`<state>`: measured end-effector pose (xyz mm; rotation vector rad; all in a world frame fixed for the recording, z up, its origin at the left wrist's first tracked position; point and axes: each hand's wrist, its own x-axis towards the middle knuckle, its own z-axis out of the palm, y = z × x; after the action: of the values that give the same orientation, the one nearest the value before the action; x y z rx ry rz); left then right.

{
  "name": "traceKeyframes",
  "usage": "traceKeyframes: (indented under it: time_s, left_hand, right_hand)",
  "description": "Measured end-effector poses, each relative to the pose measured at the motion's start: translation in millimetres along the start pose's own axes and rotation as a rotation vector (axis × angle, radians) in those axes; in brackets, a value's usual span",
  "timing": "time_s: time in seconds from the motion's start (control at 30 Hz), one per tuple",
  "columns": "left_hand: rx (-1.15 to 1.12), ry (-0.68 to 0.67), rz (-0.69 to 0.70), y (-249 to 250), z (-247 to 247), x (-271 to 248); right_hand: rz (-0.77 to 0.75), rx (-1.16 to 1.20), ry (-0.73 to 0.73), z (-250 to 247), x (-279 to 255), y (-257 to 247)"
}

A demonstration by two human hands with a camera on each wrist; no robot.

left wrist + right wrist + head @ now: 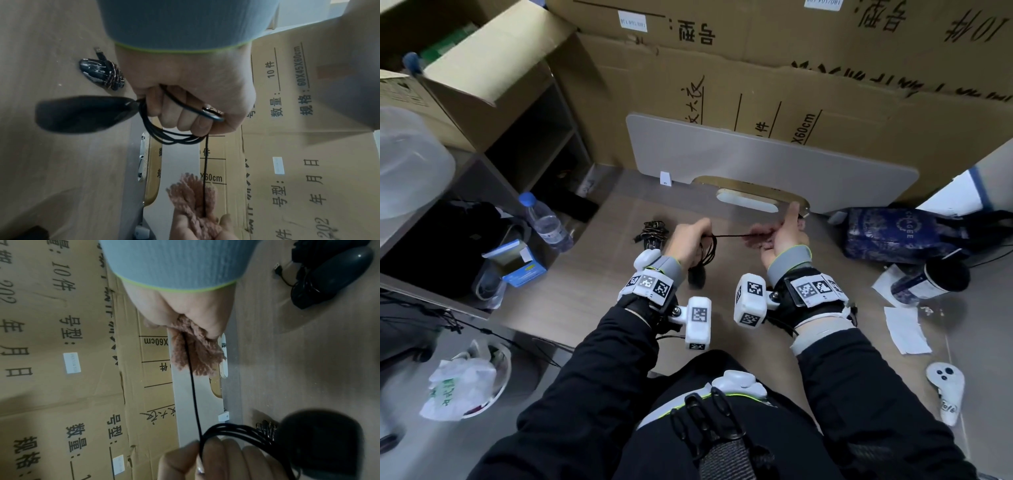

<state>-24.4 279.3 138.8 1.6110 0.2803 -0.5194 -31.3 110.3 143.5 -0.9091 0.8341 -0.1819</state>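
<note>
My left hand grips a coiled black cable, and the black mouse on its end hangs below the fist. One strand of the cable runs taut across to my right hand. That hand pinches a fuzzy pink cloth around the strand, with its index finger sticking out. In the left wrist view the mouse dangles beside the fingers and the cloth shows at the bottom. In the right wrist view the strand leads down to the mouse.
A second mouse wrapped in a braided cable lies on the wooden desk behind my left hand. Another dark mouse with a USB lead lies near my right wrist. A water bottle, a blue box and a dark blue bag flank the desk; cardboard stands behind.
</note>
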Motion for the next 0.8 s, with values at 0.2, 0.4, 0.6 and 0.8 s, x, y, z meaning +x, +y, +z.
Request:
traceKeyframes:
  time_s: [0.2,0.4,0.6,0.8]
  left_hand:
    - [0.155,-0.048,0.136,-6,1,1]
    - [0.150,0.073,0.130,-9,-9,6]
    - [0.169,0.072,0.083,-10,-4,9]
    - [0.149,0.104,0.066,-12,-9,12]
  right_hand:
    - [-0.034,0.019,0.068,-6,4,-1]
    - [-0.002,0.087,0.139,-16,16,-5]
    - [0.019,0.188,-0.073,-7,13,-3]
    - [0.082,0.167,-0.122,-3,18,-6]
